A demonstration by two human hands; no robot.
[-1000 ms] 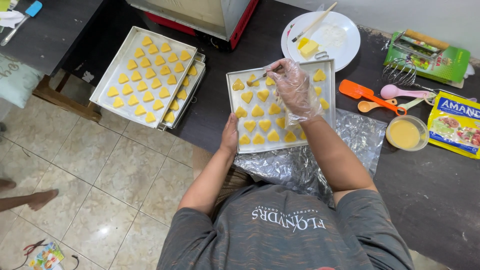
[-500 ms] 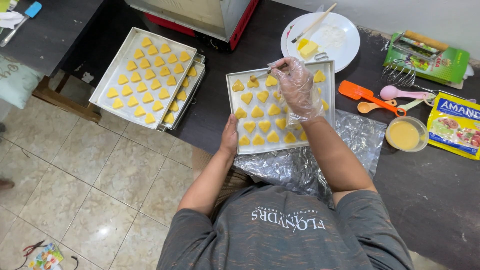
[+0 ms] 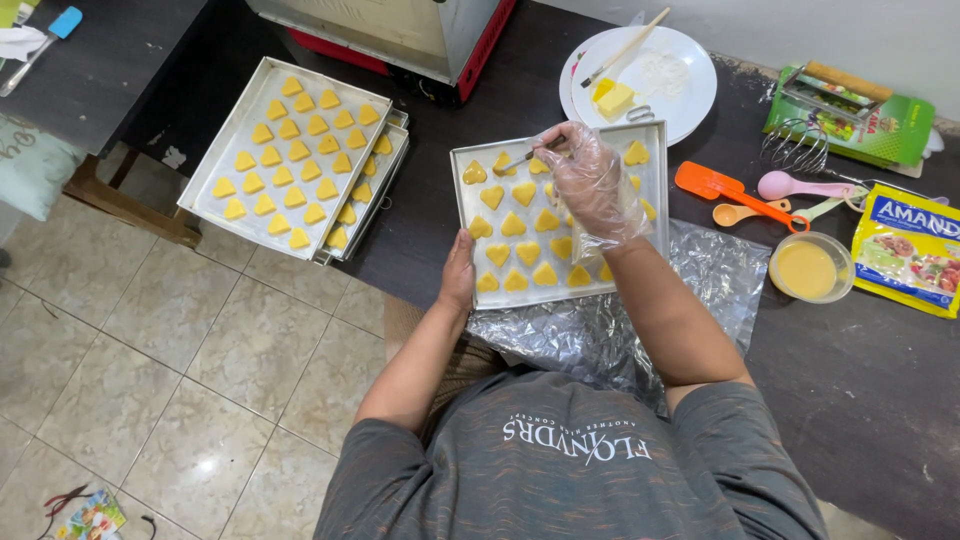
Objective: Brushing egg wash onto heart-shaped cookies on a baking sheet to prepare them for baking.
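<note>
1. The right hand point(image 3: 590, 180), wearing a thin, crinkled clear plastic glove, is pinching a slim brush point(image 3: 528, 157) – its fingers closed narrowly around the handle, the tip resting on a cookie near the tray's far left corner.
2. The baking tray point(image 3: 461, 200) is a shallow square of dull grey metal, lying near the bench's front edge and carrying rows of small, smooth, yellow heart-shaped cookies point(image 3: 513, 224).
3. The bare left hand point(image 3: 460, 275) is gripping the tray's front left corner, fingers curled over the rim.
4. Against the frame half a second back, the right hand is sitting much where it was, with the brush tip now a little further left; the left hand is staying on the same corner.
5. Crumpled silver foil point(image 3: 590, 330) is spreading from under the tray over the bench's point(image 3: 860, 390) front edge.
6. To the right are lying an orange spatula point(image 3: 720, 187), pastel measuring spoons point(image 3: 800, 186) and a small bowl of yellow glaze point(image 3: 808, 267) – beyond it a glossy yellow packet point(image 3: 910, 250).
7. At the far edge a white plate point(image 3: 650, 80) is holding a block of butter point(image 3: 614, 99).
8. Left of the bench, stacked trays point(image 3: 285, 155) of the same hearts are resting on a dark stand.
</note>
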